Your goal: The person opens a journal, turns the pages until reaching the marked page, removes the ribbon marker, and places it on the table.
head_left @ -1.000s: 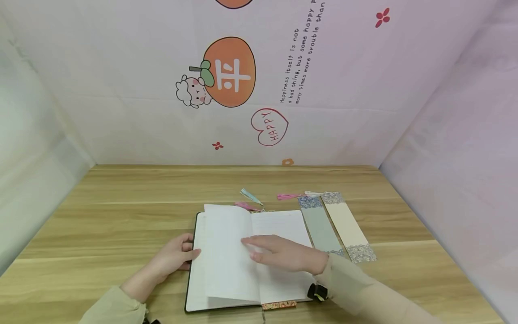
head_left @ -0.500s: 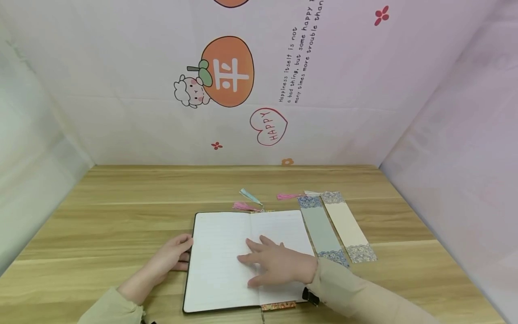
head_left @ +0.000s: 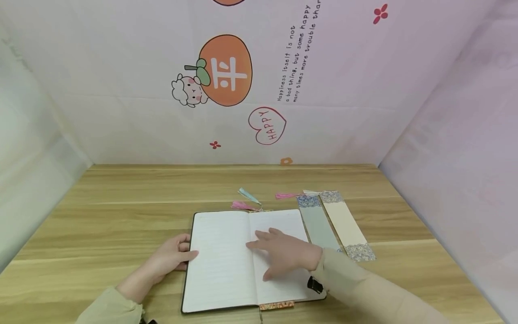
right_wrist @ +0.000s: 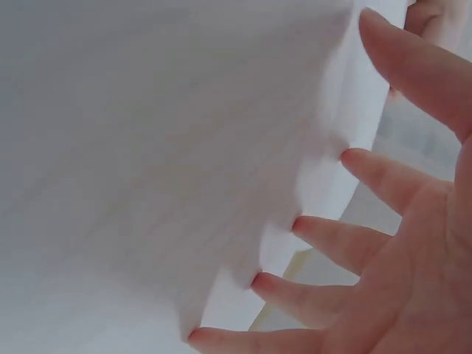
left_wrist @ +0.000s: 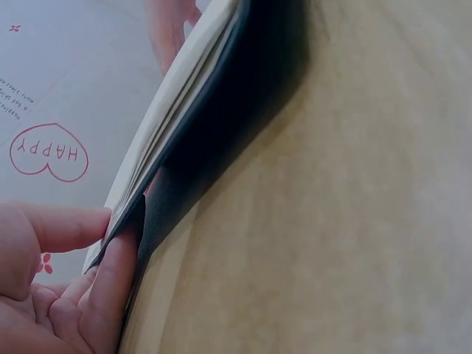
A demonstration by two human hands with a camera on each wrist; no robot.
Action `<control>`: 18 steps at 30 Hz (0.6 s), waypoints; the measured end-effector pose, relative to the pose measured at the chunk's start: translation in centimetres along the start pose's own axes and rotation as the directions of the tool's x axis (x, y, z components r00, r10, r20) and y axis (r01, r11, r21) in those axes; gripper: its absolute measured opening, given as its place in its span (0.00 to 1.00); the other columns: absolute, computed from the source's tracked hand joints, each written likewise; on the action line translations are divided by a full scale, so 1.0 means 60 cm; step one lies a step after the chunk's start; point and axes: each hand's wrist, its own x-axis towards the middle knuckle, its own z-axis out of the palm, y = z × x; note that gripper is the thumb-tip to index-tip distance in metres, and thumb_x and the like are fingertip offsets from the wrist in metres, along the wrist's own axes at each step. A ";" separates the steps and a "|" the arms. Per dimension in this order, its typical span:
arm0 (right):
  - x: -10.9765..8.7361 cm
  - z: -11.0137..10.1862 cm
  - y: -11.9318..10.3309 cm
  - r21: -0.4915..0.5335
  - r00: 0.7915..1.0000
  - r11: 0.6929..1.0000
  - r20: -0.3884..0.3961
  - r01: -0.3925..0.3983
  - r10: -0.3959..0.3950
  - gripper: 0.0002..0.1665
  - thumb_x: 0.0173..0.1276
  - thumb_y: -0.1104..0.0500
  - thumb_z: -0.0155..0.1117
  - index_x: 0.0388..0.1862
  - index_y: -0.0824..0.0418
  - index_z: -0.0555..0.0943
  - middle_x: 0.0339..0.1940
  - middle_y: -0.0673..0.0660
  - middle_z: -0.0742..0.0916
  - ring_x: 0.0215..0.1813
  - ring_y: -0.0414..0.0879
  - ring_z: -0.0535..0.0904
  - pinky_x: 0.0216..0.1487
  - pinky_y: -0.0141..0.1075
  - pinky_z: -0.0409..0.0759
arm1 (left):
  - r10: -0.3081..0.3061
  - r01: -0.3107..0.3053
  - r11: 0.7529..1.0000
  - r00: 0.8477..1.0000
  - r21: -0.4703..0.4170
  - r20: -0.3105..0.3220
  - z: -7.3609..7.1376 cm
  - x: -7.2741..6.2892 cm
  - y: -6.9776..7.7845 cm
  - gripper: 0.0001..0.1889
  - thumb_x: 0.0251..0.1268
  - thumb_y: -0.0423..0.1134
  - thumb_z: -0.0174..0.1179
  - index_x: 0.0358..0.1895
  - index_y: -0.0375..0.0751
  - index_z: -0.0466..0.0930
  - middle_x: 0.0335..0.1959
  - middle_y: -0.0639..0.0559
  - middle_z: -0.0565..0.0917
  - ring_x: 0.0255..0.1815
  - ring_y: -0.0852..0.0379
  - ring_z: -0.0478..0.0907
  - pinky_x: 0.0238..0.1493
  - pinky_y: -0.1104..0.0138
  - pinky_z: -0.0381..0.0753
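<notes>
An open notebook (head_left: pixel 220 261) with a black cover and white pages lies at the front of the table. My left hand (head_left: pixel 171 256) pinches its left edge. In the left wrist view the thumb rests on the pages and the fingers (left_wrist: pixel 114 287) go under the black cover. Over the right-hand page is my right hand (head_left: pixel 285 252), its fingers spread. In the right wrist view those fingertips (right_wrist: pixel 299 223) touch the white page (right_wrist: pixel 162 169). A patterned bookmark's end (head_left: pixel 277 305) sticks out below the notebook near the spine. Most of that bookmark is hidden.
Pink (head_left: pixel 243 205) and light-blue tassels (head_left: pixel 248 195) lie above the notebook. Right of it are a grey-green bookmark (head_left: pixel 319 222) and a cream bookmark (head_left: pixel 346 222), both with patterned ends. The wooden table (head_left: pixel 121 202) meets a printed white backdrop (head_left: pixel 162 135).
The raised page at the left has come down flat. My right hand spread out on the pages, then moved slightly right. My left thumb went out of sight, then returned onto the left page.
</notes>
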 end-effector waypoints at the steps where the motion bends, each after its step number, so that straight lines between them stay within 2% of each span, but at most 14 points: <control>1: 0.002 -0.001 0.007 -0.004 1.000 1.000 -0.003 -0.015 0.015 0.46 0.51 0.49 0.75 0.69 0.49 0.68 0.74 0.60 0.63 0.74 0.64 0.54 0.73 0.52 0.54 | -0.001 0.001 1.000 1.000 0.001 0.002 0.000 0.000 0.000 0.23 0.63 0.32 0.58 0.59 0.24 0.65 0.38 0.48 0.84 0.34 0.58 0.79 0.34 0.64 0.80; 8: 0.017 -0.017 0.060 -0.005 0.995 0.996 -0.034 -0.091 0.091 0.52 0.46 0.50 0.78 0.71 0.53 0.66 0.76 0.59 0.61 0.74 0.63 0.53 0.71 0.57 0.55 | 0.010 -0.011 1.000 1.000 0.006 0.017 -0.004 -0.003 0.004 0.24 0.64 0.32 0.58 0.58 0.24 0.63 0.38 0.48 0.84 0.34 0.58 0.78 0.34 0.63 0.79; 13: 0.030 -0.025 0.103 -0.013 0.985 0.988 -0.082 -0.156 0.154 0.53 0.48 0.49 0.77 0.72 0.55 0.63 0.74 0.59 0.64 0.74 0.61 0.56 0.69 0.58 0.57 | 0.007 -0.007 1.000 1.000 0.012 0.009 -0.003 -0.002 0.004 0.22 0.64 0.32 0.58 0.57 0.24 0.64 0.38 0.49 0.84 0.34 0.59 0.78 0.34 0.63 0.79; 18: 0.034 -0.030 0.129 0.012 0.971 0.981 -0.141 -0.192 0.192 0.53 0.48 0.49 0.77 0.71 0.61 0.64 0.70 0.60 0.70 0.72 0.60 0.60 0.71 0.56 0.52 | 0.015 -0.015 1.000 1.000 0.014 0.003 -0.001 -0.002 0.004 0.23 0.64 0.31 0.58 0.58 0.23 0.64 0.39 0.47 0.84 0.34 0.58 0.78 0.34 0.62 0.80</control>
